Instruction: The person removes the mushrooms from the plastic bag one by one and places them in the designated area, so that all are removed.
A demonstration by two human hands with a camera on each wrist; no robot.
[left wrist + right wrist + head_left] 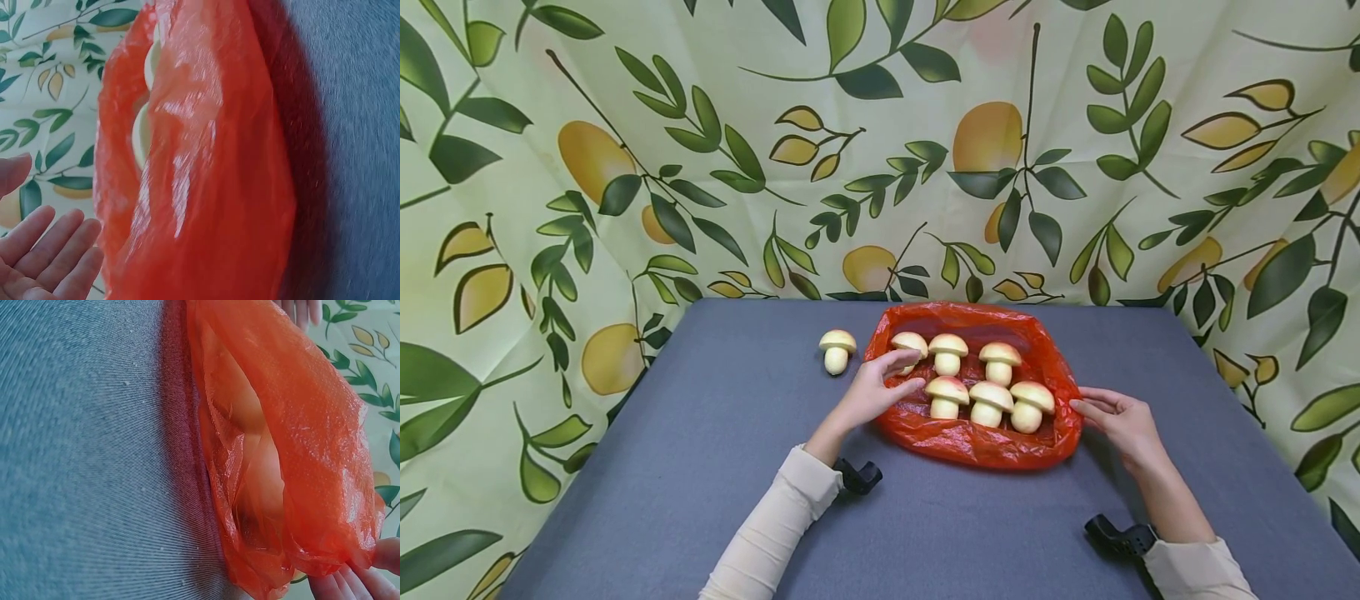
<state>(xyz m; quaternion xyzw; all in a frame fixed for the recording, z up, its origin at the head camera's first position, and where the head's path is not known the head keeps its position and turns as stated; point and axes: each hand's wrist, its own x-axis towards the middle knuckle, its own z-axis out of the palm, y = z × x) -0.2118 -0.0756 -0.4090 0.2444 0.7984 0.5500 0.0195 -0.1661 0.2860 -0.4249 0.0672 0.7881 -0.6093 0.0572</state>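
A red plastic bag (977,446) lies with its mouth spread wide on the table. Inside it several cream mushrooms (992,403) with yellowish, pink-tinged caps sit in two rough rows. One more mushroom (837,352) rests on the table left of the bag. My left hand (874,390) reaches over the bag's left rim, fingers extended and thumb apart, close to the leftmost mushrooms; nothing is between its fingers. On the opposite side my right hand (1122,421) pinches the bag's right rim between thumb and fingers. In the right wrist view, red film (325,487) covers most of the mushrooms.
A grey-blue cloth covers the table (700,467). Behind and on both sides hangs a curtain (880,167) printed with leaves and fruit. Black wrist straps (859,477) are on both forearms.
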